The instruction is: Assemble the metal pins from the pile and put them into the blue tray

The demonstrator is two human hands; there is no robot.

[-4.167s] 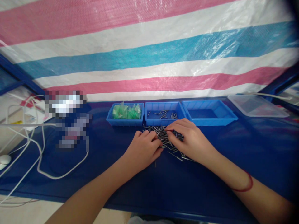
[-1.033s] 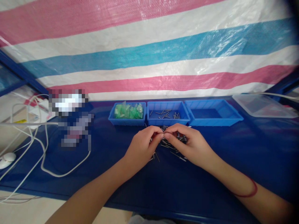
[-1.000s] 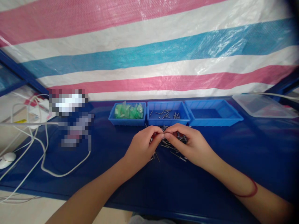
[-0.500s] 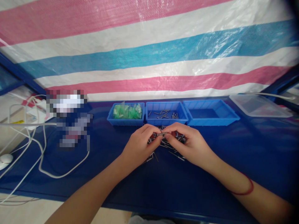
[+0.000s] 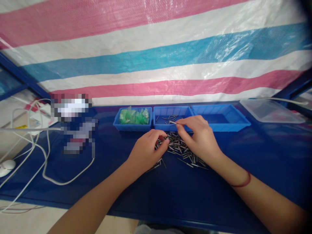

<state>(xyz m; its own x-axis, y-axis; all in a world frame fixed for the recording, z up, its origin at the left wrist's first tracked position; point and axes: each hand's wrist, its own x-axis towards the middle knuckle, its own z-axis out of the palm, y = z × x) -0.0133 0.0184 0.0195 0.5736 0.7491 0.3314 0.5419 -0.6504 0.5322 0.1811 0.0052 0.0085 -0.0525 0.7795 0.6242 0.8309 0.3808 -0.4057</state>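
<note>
My right hand (image 5: 198, 136) is closed in a pinch on a thin metal blind rivet (image 5: 173, 122), its tip over the middle blue bin (image 5: 159, 126). Inside that bin lie several loose rivets. My left hand (image 5: 148, 146) rests at the left side of a heap of blind rivets (image 5: 179, 144) on the blue table, in front of the bins. Its thumb and forefinger are curved with a small gap between them, and I see nothing clearly held there. The left hand covers part of the heap.
To the left, a blue bin (image 5: 116, 123) holds green plastic packets (image 5: 131, 116). The right blue bin (image 5: 229, 126) stands beside a clear plastic lid (image 5: 270, 110). White cables (image 5: 46, 162) and a white mouse (image 5: 7, 167) occupy the table's left side. A striped sheet (image 5: 146, 58) hangs behind.
My right hand has parted from my left hand and moved up and forward to the middle bin with a rivet. My left hand has stayed almost in place, beside the heap.
</note>
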